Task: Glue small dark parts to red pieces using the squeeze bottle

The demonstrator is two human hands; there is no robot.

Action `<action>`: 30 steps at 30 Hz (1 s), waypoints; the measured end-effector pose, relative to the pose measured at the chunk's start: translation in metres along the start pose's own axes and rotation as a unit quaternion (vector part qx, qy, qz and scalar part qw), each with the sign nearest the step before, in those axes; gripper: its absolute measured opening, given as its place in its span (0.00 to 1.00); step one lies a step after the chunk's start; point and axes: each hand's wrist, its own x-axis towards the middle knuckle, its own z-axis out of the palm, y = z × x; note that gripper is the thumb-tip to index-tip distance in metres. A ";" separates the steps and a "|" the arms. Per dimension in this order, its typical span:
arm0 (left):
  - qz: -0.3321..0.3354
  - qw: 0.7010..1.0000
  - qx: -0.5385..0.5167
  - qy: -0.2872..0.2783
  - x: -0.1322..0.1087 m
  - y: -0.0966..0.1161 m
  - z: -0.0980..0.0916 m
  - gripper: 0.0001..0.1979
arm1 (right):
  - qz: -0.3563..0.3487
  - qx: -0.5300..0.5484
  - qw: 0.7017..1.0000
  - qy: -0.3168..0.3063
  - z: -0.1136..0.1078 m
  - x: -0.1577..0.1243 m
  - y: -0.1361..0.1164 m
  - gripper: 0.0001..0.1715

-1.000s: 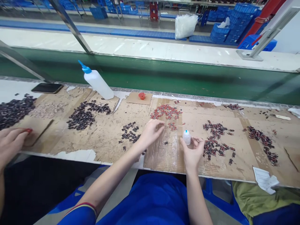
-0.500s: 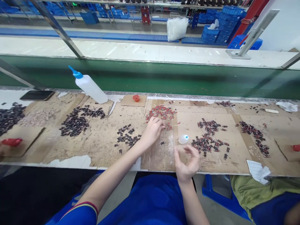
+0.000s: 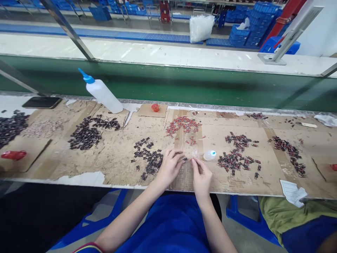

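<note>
My left hand [image 3: 170, 166] is over the cardboard with its fingers bent together, tips at a small black part [image 3: 185, 159]. Whether the fingertips grip that part is hard to make out. Facing it, my right hand [image 3: 202, 178] pinches a small red part [image 3: 191, 159] between thumb and forefinger, close to the black one. Beyond the hands lies a loose pile of red parts [image 3: 181, 125]. Left of my left hand is a pile of small black parts [image 3: 154, 162]. A small white dropper bottle [image 3: 210, 155] with a blue tip lies just past my right hand.
Black-and-red pieces [image 3: 231, 162] lie in heaps to the right. A large white squeeze bottle [image 3: 105, 96] leans at the back left, near a phone [image 3: 42, 102]. A red cap [image 3: 155, 108] sits on a cardboard scrap. A green belt [image 3: 168, 86] runs behind the table.
My left hand has come back from the red pile toward the table's near side. My right hand has moved left and closed its fingers on a small red part, so the hands are now close together.
</note>
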 end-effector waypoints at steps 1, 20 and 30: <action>-0.004 1.000 0.008 0.003 0.000 -0.001 0.002 0.06 | 0.001 -0.012 1.000 -0.001 0.000 0.000 0.001 0.15; -0.042 0.980 -0.193 0.012 0.001 0.029 -0.020 0.07 | -0.029 0.055 0.998 -0.013 0.004 -0.002 -0.014 0.10; -0.105 0.960 -0.260 0.004 0.003 0.045 -0.036 0.06 | -0.205 0.003 0.979 -0.001 -0.006 0.001 -0.024 0.05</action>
